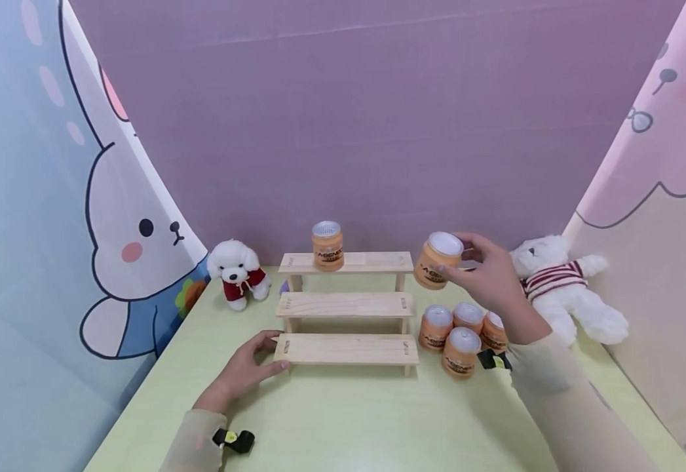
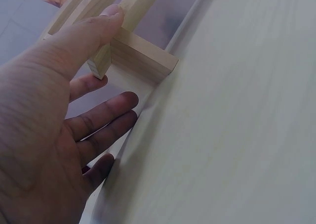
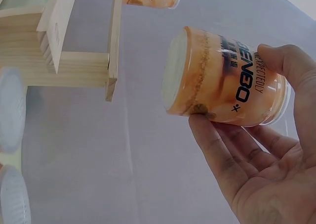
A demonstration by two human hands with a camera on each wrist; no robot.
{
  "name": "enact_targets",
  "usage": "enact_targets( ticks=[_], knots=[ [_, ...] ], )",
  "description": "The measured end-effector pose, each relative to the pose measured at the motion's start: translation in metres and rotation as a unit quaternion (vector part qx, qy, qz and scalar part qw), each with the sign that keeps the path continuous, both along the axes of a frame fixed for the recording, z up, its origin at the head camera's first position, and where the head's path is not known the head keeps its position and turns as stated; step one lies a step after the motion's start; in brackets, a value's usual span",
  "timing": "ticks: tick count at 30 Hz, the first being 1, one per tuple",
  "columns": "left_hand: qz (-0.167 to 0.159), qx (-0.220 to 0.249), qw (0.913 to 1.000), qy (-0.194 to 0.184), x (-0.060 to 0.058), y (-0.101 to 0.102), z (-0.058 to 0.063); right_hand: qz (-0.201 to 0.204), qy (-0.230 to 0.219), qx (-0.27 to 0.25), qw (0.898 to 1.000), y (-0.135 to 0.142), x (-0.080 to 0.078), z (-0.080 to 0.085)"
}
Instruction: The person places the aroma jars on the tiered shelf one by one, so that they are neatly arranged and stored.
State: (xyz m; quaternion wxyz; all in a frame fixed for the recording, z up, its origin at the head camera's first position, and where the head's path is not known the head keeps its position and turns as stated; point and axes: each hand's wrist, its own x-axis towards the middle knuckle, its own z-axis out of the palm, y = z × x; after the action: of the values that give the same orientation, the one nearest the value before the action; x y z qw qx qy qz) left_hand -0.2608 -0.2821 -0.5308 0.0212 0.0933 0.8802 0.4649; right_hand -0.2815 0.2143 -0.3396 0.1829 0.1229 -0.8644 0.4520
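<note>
A three-step wooden display shelf (image 1: 345,349) stands on the table. At its left end my left hand (image 1: 247,370) grips the lowest step: the thumb (image 2: 101,28) lies over the board and the index finger is by its underside, the other fingers apart from the wood. My right hand (image 1: 490,275) holds an orange can (image 3: 229,78) with a silvery lid between thumb and fingers, raised in the air right of the top step. Another orange can (image 1: 327,246) stands upright on the top step, left of its middle. Several like cans (image 1: 459,354) stand grouped below my right hand.
A white plush dog (image 1: 235,272) in a red top sits left of the shelf. At the right lies a white plush bear (image 1: 561,285) in a striped sweater, behind my right forearm. A purple cloth wall (image 1: 378,131) closes off the back of the pale table (image 1: 343,426).
</note>
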Motion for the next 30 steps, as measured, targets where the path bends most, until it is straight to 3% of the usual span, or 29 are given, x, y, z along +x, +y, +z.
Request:
enact_targets(
  ticks=[12, 30],
  knots=[
    [0.0, 0.001, 1.0, -0.003, -0.001, -0.001, 0.001, 0.025, 0.003, -0.008, 1.0, -0.026, -0.036, -0.001],
    [0.0, -0.006, 1.0, 0.004, 0.001, -0.001, 0.0, 0.044, -0.049, -0.025, 0.997, -0.067, -0.066, 0.0]
  ],
)
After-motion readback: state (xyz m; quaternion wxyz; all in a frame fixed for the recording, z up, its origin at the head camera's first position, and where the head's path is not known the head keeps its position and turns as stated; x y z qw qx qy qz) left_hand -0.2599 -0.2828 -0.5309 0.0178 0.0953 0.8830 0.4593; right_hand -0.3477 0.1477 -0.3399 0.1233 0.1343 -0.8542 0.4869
